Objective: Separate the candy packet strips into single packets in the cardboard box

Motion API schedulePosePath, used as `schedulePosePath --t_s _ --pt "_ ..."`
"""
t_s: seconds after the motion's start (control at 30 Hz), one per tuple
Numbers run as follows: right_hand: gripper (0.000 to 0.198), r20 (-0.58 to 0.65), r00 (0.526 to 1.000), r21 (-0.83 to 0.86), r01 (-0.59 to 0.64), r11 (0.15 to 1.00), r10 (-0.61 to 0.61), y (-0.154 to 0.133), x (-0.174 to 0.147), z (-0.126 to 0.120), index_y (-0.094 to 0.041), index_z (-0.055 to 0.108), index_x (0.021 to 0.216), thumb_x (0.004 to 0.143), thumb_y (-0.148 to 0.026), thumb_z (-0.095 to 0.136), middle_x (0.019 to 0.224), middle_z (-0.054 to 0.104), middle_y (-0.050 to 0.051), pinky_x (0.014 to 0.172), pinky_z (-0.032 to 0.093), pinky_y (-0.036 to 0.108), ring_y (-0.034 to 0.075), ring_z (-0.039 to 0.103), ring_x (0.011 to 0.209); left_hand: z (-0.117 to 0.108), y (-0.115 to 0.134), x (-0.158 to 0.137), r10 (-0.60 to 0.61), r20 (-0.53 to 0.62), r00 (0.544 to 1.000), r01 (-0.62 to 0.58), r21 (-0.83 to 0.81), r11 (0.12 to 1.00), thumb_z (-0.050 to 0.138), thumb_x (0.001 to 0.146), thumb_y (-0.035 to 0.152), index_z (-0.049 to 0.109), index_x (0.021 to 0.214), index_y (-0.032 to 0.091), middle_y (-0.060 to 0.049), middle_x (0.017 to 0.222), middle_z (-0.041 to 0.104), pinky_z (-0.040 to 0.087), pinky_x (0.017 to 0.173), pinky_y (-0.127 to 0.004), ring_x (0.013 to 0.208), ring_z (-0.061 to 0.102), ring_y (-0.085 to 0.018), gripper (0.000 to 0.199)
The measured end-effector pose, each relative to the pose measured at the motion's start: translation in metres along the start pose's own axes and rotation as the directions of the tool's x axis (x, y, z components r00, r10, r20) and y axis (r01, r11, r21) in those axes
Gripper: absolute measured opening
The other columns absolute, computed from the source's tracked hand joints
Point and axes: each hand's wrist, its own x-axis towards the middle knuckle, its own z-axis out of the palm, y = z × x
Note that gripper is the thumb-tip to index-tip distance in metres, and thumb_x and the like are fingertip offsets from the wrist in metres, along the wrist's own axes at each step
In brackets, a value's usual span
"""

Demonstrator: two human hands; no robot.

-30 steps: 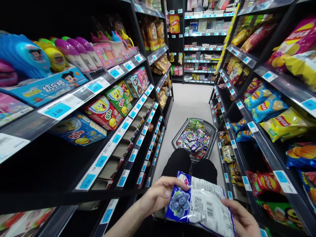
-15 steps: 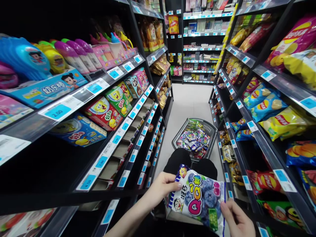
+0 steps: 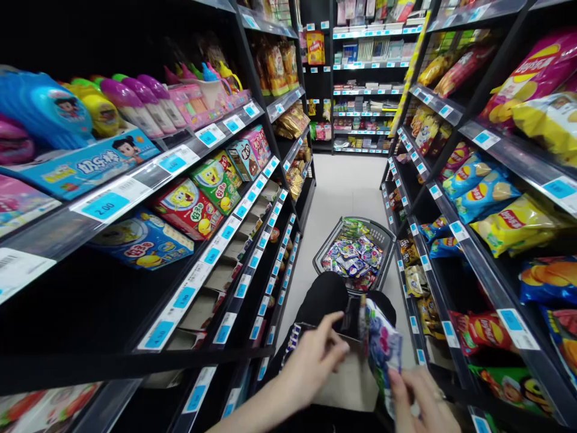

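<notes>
My right hand [image 3: 419,397] pinches the lower edge of a blueberry gummy candy packet [image 3: 383,343], which is turned nearly edge-on and slightly blurred. To its left, my left hand [image 3: 318,361] has let its fingers spread, index pointing forward, holding nothing. It hovers over an open cardboard box [image 3: 349,382] resting on my lap. The box's bare brown inside shows, with a striped blue-and-white edge at its left. Ahead of my knees, a grey shopping basket [image 3: 388,240] on the floor holds several similar candy packets [image 3: 354,255].
Shelves line both sides of a narrow aisle. Candy boxes [image 3: 189,207] and toy-shaped sweets [image 3: 67,108] fill the left; chip bags [image 3: 518,222] fill the right. Pale floor [image 3: 349,180] runs to a back shelf [image 3: 367,90]. A yellow strip [image 3: 411,72] stands at right.
My left hand has let go of the candy packet and moved over the box. The packet has turned from facing me to edge-on in my right hand, uncovering the box.
</notes>
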Motion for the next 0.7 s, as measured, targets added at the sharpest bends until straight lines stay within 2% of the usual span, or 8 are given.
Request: schedulePosePath --t_s 0.1,0.2,0.3,0.37,0.43,0.53,0.63,0.7 --pt "0.014 0.124 0.942 0.030 0.311 0.950 -0.312 -0.013 0.004 0.017 -0.018 0.060 0.079 0.091 -0.015 0.053 0.057 0.055 0.001 0.055 0.037 0.029 0.016 0.047 0.052 0.023 -0.007 -0.006 0.159 0.243 0.957 -0.068 -0.344 0.937 0.066 0.077 0.060 0.044 0.141 0.017 -0.016 0.133 0.056 0.042 0.100 -0.039 0.120 0.052 -0.031 0.080" --pt "0.026 0.142 0.941 0.123 0.292 0.949 -0.308 -0.009 0.004 0.016 -0.018 0.063 0.093 0.096 -0.016 0.038 0.072 0.063 0.006 0.064 0.046 0.032 0.020 0.058 0.069 0.036 -0.007 -0.005 0.162 0.236 0.958 0.034 -0.656 0.754 0.076 0.068 0.058 0.058 0.129 0.012 -0.017 0.120 0.065 0.043 0.099 -0.044 0.114 0.058 -0.035 0.078" --pt "0.024 0.027 0.990 0.164 0.134 0.977 -0.141 0.013 0.007 -0.007 -0.026 0.065 0.101 0.091 -0.012 0.049 0.093 0.065 0.005 0.086 0.047 0.032 0.019 0.062 0.095 0.033 -0.002 -0.003 0.054 0.256 0.965 0.163 -0.751 0.639 0.084 0.064 0.038 0.064 0.120 0.013 -0.016 0.108 0.071 0.054 0.078 -0.040 0.099 0.066 -0.035 0.065" --pt "0.036 0.017 0.994 0.214 -0.109 0.971 0.108 0.027 0.011 -0.022 -0.030 0.062 0.115 0.082 -0.019 0.067 0.111 0.062 0.006 0.089 0.049 0.030 0.019 0.061 0.102 0.025 0.002 -0.003 0.028 0.314 0.949 0.232 -0.756 0.612 0.084 0.064 0.033 0.065 0.119 0.012 -0.017 0.109 0.071 0.056 0.068 -0.037 0.093 0.069 -0.035 0.062" --pt "0.059 0.220 0.894 0.433 -0.448 0.782 0.390 0.033 0.015 -0.031 -0.031 0.047 0.135 0.081 -0.031 0.069 0.127 0.059 0.009 0.084 0.055 0.030 0.020 0.064 0.106 0.019 0.004 -0.003 0.037 0.375 0.926 0.273 -0.735 0.621 0.084 0.063 0.032 0.065 0.119 0.011 -0.018 0.110 0.070 0.057 0.068 -0.037 0.090 0.070 -0.034 0.063" --pt "0.064 0.483 0.677 0.480 -0.735 0.479 0.555 0.028 0.017 -0.032 -0.029 0.048 0.136 0.078 -0.044 0.071 0.127 0.065 0.010 0.081 0.057 0.030 0.023 0.069 0.103 0.015 0.004 -0.003 0.061 0.285 0.957 0.164 -0.700 0.695 0.085 0.064 0.028 0.055 0.132 0.017 -0.013 0.113 0.069 0.052 0.086 -0.037 0.097 0.068 -0.028 0.076" --pt "0.054 0.428 0.670 0.339 -0.741 0.579 0.607 0.023 0.015 -0.032 -0.023 0.069 0.114 0.067 -0.047 0.078 0.113 0.074 0.008 0.078 0.058 0.026 0.026 0.071 0.097 0.016 -0.001 -0.001 0.110 0.002 0.994 -0.080 -0.670 0.738 0.086 0.065 0.024 0.034 0.146 0.031 -0.006 0.111 0.070 0.049 0.090 -0.033 0.098 0.066 -0.022 0.097" --pt "0.049 0.338 0.726 0.221 -0.679 0.700 0.599 0.025 0.011 -0.034 -0.023 0.075 0.105 0.065 -0.050 0.078 0.100 0.077 0.006 0.070 0.058 0.025 0.026 0.074 0.086 0.015 -0.004 0.000 0.148 -0.114 0.982 -0.187 -0.602 0.776 0.087 0.063 0.027 0.049 0.138 0.032 -0.004 0.102 0.073 0.050 0.080 -0.028 0.088 0.067 -0.020 0.084"
